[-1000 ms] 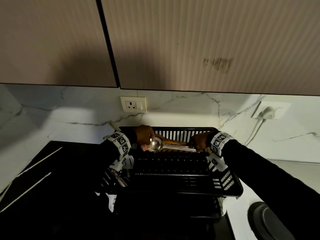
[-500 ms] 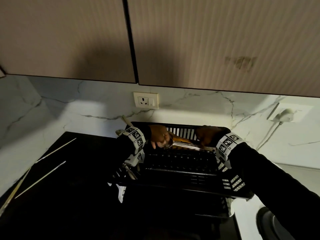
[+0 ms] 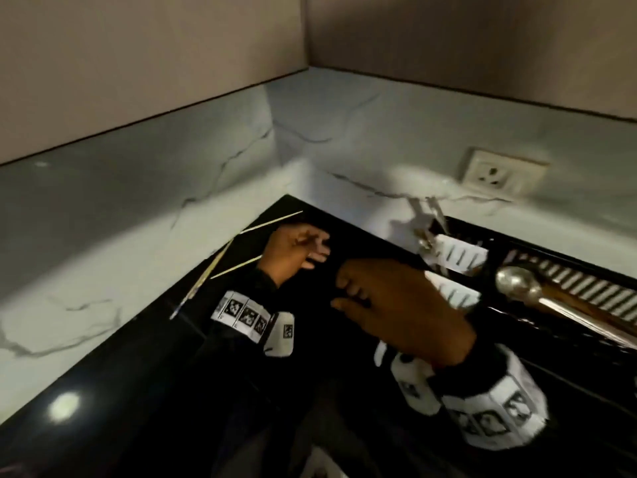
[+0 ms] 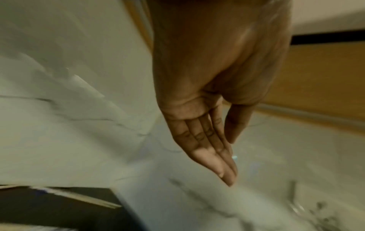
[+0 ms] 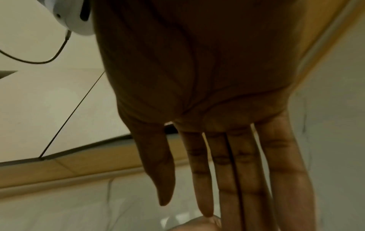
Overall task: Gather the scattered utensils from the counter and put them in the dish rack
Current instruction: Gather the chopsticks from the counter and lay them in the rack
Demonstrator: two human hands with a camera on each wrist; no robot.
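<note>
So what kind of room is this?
Most likely a kitchen. There is a black counter under a marble-look wall, a black dish rack with a metal ladle lying in it, and a wall socket below cupboards.

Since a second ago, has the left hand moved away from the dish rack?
Yes. The left hand has left the dish rack and gone leftward over the black counter, now by the chopsticks, empty with fingers extended.
</note>
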